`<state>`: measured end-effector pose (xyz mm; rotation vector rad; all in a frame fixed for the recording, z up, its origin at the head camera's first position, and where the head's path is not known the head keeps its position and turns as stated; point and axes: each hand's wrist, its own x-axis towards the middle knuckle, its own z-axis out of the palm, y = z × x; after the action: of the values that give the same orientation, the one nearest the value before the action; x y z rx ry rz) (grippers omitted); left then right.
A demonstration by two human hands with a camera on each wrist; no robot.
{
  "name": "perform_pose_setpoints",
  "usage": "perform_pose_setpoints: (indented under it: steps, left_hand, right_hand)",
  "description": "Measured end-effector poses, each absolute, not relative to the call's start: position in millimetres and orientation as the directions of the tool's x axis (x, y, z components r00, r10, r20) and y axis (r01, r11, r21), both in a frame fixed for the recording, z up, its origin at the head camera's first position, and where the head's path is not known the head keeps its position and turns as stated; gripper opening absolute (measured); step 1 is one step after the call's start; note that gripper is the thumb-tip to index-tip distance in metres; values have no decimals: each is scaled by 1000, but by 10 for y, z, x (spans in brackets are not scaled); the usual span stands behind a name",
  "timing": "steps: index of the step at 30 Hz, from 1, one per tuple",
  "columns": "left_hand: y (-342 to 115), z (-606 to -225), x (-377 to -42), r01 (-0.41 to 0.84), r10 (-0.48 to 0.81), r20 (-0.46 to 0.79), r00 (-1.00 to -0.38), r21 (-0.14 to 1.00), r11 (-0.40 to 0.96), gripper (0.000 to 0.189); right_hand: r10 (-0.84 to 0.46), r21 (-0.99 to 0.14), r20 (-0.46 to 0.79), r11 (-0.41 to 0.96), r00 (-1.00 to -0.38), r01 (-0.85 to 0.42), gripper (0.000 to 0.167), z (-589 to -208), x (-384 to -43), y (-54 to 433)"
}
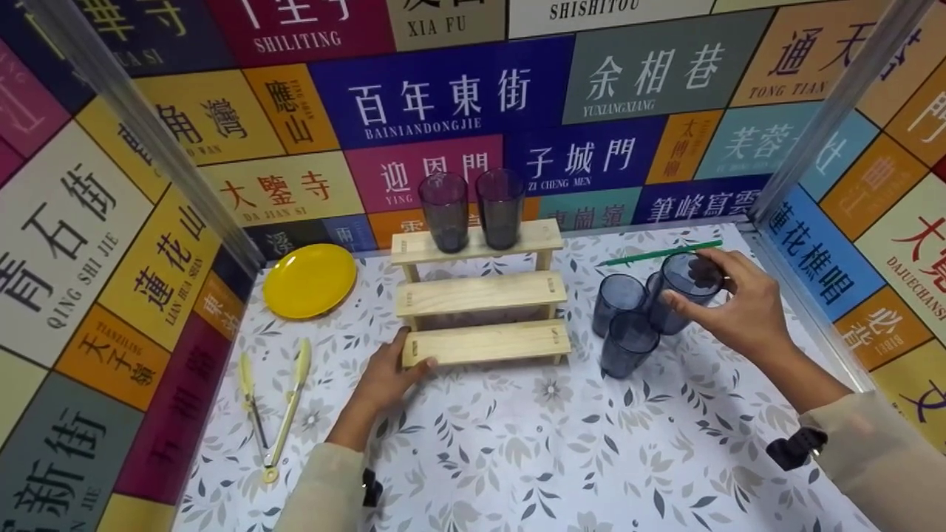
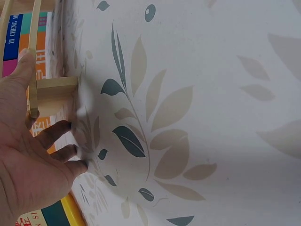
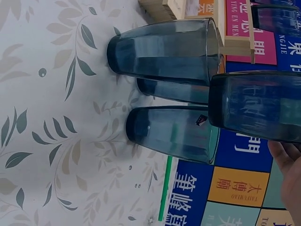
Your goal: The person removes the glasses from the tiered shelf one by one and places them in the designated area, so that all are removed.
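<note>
My right hand (image 1: 746, 299) grips a blue glass tumbler (image 1: 684, 295) by its sides. In the right wrist view, this held tumbler (image 3: 258, 106) is off the table, its base level with the rims of three similar standing tumblers (image 3: 164, 49). At the left end of the lowest step of a three-tier wooden stand (image 1: 484, 343), my left hand (image 1: 388, 373) pinches the board between thumb and index finger; the other fingers (image 2: 61, 153) spread below it. Two more tumblers (image 1: 501, 214) stand upright side by side on the top step. The middle and bottom steps are bare.
A yellow plate (image 1: 310, 282) lies at the back left, with open tongs (image 1: 277, 421) in front of it. Behind the standing tumblers lies a green stick (image 1: 658, 255). Sign-covered walls and clear-edged posts (image 1: 813, 111) enclose the floral-covered table (image 1: 547, 458).
</note>
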<state>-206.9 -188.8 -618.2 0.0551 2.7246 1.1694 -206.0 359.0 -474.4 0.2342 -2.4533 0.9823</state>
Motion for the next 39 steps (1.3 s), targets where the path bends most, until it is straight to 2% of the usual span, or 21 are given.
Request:
perform_pose_setpoints:
  steps: [13,19,33,39]
  left_hand:
    - [-1873,-6179,-2076,-17,105,-123,-987,725,689,96]
    - [-1873,-6183,-2076,-4,107,-106,-989,728,685,95]
    - [-1900,-6210,-2083,-14,108,-123,-986,720,694,96]
    - [-1891,-6203,-2082,9,112,-100,-989,708,706,92]
  right_hand:
    - [59,-645,465,706,-883,-293,77,-4757,-2015,3686]
    - [59,-620,460,735,-886,-273,78,-4761,-2000,3719]
    - [-2,-577,465,757,-885,-305,78,-5137,-1904,3786]
    - [12,-591,409,765,-912,-255,78,-5287,-1866,3799]
